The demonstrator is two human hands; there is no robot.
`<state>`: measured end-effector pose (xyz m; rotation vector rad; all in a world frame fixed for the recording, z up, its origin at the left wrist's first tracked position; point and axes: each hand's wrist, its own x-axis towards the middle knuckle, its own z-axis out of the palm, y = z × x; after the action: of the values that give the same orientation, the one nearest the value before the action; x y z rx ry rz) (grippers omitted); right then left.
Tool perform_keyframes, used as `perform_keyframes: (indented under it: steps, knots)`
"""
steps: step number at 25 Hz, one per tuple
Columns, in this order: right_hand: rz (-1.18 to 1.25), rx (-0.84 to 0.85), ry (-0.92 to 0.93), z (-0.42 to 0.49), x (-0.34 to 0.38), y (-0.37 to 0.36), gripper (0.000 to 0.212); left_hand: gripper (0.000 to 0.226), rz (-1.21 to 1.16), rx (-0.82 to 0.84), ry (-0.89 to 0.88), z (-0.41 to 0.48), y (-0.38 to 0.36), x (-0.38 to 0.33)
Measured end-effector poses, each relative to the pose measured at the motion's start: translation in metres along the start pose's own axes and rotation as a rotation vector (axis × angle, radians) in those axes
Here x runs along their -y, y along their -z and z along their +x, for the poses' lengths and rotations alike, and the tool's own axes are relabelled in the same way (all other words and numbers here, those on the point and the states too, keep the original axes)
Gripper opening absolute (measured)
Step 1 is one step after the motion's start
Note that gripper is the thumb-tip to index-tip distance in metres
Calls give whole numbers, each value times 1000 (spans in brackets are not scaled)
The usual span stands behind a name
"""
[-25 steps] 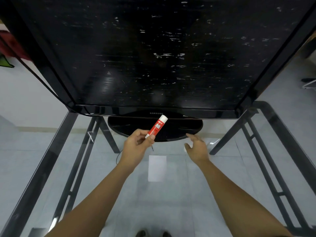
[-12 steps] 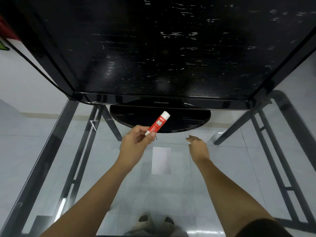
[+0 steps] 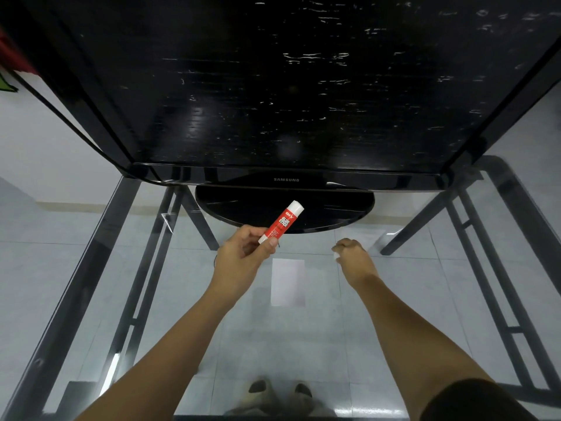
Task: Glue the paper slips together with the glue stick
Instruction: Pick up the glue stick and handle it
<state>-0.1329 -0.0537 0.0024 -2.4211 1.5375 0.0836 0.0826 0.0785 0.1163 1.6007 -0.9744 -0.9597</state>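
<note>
The left hand (image 3: 243, 256) is pinching the lower end of the glue stick (image 3: 281, 222) between thumb and fingers, so the red tube is sticking up and to the right, capped end over the television's black base (image 3: 334, 205). A paper slip (image 3: 287, 282) is lying flat on the glass table (image 3: 303, 344), between the hands. The right hand (image 3: 353, 258) is curling closed near the glass, something small and white at its fingertips.

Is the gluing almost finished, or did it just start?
Just starting. The left hand holds the glue stick up with its white cap on. One paper slip lies bare on the glass table. The right hand reaches toward another slip. Uncapping, gluing and pressing are all left.
</note>
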Motion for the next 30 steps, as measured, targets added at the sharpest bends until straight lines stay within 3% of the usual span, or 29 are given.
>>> perform_keyframes:
  steps: [3, 8, 11, 14, 23, 30]
  knots:
    - [48, -35, 11, -4, -2, 7, 31, 17, -19, 12, -16, 0, 3, -2]
    - [915, -218, -206, -39, 29, 31, 29, 23, -52, 41, 5, -8, 7, 4]
    - [1265, -338, -151, -61, 53, 66, 26, 28, -76, 81, -6, -12, 6, 0]
    - [1451, -415, -74, -78, 63, 102, 24, 28, -112, 139, -46, -13, -1, -13]
    - [1455, -478, -21, -98, 69, 138, 24, 25, -84, 244, -145, -22, -15, -32]
    - [1290, -463, 30, -106, 71, 142, 27, 24, -63, 247, -158, -26, -13, -36]
